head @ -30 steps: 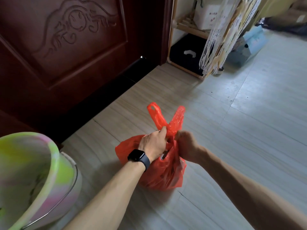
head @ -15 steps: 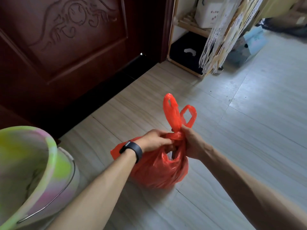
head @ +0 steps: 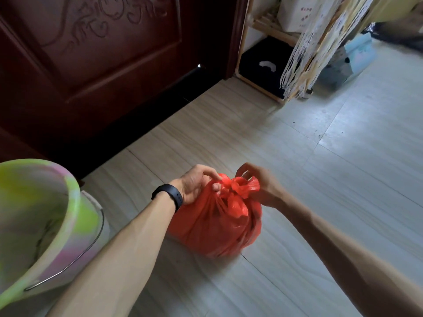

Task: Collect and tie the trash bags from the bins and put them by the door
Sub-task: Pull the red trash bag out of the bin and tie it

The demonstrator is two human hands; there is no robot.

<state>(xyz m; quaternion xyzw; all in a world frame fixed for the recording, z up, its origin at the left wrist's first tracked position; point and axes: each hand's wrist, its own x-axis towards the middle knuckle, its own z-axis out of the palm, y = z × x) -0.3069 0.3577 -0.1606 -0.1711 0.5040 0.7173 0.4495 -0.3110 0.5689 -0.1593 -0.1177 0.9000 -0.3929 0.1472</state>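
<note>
A pale wood-grain floor fills most of the frame, meeting a dark carved wooden door that runs across the upper left. Just below the centre, the red trash bag sits on the floor a short way out from the door's threshold, its top gathered into a knot.

The left hand comes in from the lower left and pinches the red plastic just left of the knot between thumb and fingers. The right hand comes in from the lower right with curled fingers, grasping the loose end of plastic on the knot's right side. A black wristband sits on the left wrist.

At the left edge, near the bag but apart from it, stands a green-and-pink bin with a thin wire handle; no liner can be made out in it.

In the upper right, beside the door frame, a light wooden shelf holds a black storage box on its lowest level and a white box above. A lace cloth hangs in front of the shelf, and a pale blue box lies on the floor behind it.
</note>
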